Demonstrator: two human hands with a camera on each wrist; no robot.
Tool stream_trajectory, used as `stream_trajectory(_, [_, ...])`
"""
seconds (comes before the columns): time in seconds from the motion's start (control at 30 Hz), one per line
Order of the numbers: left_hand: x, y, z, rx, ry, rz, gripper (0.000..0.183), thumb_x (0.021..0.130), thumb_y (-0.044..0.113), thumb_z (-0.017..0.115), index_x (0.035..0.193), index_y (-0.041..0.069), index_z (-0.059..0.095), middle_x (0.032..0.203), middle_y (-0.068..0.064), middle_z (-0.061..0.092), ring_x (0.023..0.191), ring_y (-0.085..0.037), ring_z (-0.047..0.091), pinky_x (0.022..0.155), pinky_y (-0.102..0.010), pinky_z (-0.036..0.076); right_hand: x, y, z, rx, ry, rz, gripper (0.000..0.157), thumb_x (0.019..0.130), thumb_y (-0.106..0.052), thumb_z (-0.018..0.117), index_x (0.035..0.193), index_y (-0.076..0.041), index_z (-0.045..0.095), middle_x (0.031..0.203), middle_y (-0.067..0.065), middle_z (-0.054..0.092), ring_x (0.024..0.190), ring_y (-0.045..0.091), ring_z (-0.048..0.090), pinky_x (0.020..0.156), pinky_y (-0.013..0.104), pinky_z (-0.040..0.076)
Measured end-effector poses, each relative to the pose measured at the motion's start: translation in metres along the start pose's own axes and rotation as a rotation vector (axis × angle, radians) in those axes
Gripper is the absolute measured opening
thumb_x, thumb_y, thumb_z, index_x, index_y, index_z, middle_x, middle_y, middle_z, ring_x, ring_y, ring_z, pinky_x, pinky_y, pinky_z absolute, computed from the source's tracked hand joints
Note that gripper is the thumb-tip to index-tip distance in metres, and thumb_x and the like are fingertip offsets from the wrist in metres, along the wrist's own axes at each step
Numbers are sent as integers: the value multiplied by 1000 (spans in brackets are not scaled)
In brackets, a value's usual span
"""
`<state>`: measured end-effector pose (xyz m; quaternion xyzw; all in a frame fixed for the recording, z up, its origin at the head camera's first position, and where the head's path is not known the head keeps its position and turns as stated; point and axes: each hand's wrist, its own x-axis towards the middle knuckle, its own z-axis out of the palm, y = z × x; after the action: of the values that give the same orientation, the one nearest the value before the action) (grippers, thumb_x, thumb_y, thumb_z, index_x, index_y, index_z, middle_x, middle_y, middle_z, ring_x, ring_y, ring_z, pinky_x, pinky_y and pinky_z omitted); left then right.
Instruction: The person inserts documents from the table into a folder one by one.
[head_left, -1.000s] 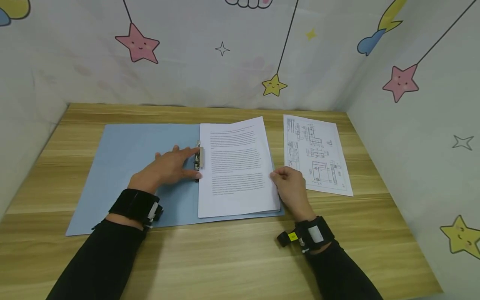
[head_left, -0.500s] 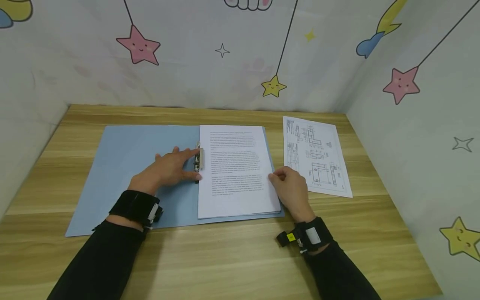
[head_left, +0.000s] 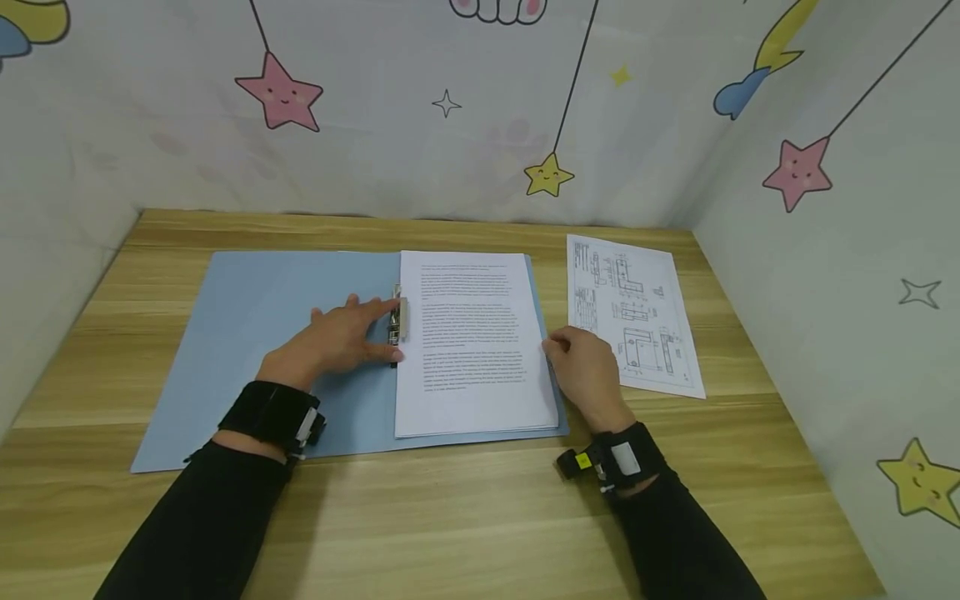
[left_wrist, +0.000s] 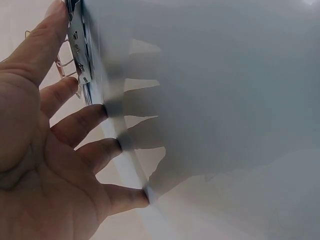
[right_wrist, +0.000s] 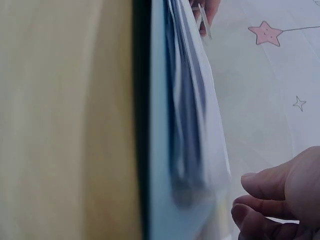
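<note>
A blue folder (head_left: 247, 308) lies spread on the table, with a stack of printed sheets (head_left: 480, 412) on its right side. My left hand (head_left: 330, 337) rests on the folder's left cover, fingers spread, with index finger and thumb at the metal clip (head_left: 403, 319) along the stack's left edge. In the left wrist view, the fingertips touch the glossy cover close to the clip (left_wrist: 79, 50). At the stack's right edge is my right hand (head_left: 588, 371), fingers loosely bent. The right wrist view shows its thumb (right_wrist: 262, 182) and fingers close to the sheets (right_wrist: 212, 125), with nothing between them.
A loose sheet with technical drawings (head_left: 648, 367) lies right of the folder, partly behind my right hand. The wooden table (head_left: 450, 517) meets a white star-patterned backdrop (head_left: 375, 167) at the back and right.
The top of the stack, raised at its upper right corner one second ago, now lies flat and shows different text. My right hand has shifted slightly to the right; the left hand stays put.
</note>
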<state>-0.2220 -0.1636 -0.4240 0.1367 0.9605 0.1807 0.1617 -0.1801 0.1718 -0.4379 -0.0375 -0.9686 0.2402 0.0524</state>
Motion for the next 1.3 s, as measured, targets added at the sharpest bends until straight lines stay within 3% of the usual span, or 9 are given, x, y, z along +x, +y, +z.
stream_trajectory(0.2, [0, 2, 0, -2, -4, -1, 92, 65, 64, 60, 141, 28, 24, 149, -16, 25, 134, -43, 9, 96, -79, 6, 13, 31, -21, -117, -20, 5, 35, 85, -31, 53, 108, -6, 62, 86, 10, 66, 72, 21, 57, 58, 38, 49])
stream_trajectory(0.53, [0, 5, 0, 4, -4, -5, 91, 65, 63, 60, 141, 29, 24, 149, -16, 25, 134, -42, 9, 96, -78, 5, 26, 105, -59, -203, -64, 224, 45, 86, -30, 49, 115, 4, 55, 109, 26, 61, 91, 37, 56, 69, 51, 48])
stream_trajectory(0.7, [1, 6, 0, 14, -15, -8, 92, 65, 64, 60, 141, 29, 23, 149, -16, 25, 134, -42, 9, 96, -78, 5, 27, 130, -73, -216, -69, 331, 50, 87, -36, 47, 114, 5, 54, 107, 27, 59, 85, 36, 54, 58, 44, 44])
stream_trajectory(1.03, [1, 3, 2, 16, -4, -5, 92, 65, 64, 60, 141, 27, 23, 149, -16, 25, 134, -43, 9, 96, -79, 6, 29, 149, -85, -278, -97, 427, 63, 80, -57, 48, 94, 3, 62, 79, 16, 57, 61, 26, 49, 43, 36, 37])
stream_trajectory(1.17, [1, 2, 3, 16, -14, -9, 93, 65, 65, 59, 142, 27, 22, 149, -16, 24, 134, -43, 8, 96, -79, 6, 31, 148, -88, -262, -118, 419, 67, 75, -60, 53, 94, 4, 61, 81, 18, 59, 61, 26, 50, 44, 36, 38])
stream_trajectory(1.3, [0, 1, 2, 16, -27, -6, 94, 65, 66, 57, 142, 28, 20, 150, -16, 23, 134, -43, 7, 96, -79, 5, 34, 148, -87, -213, -102, 417, 63, 75, -50, 60, 104, 5, 59, 90, 22, 61, 68, 28, 52, 46, 37, 39])
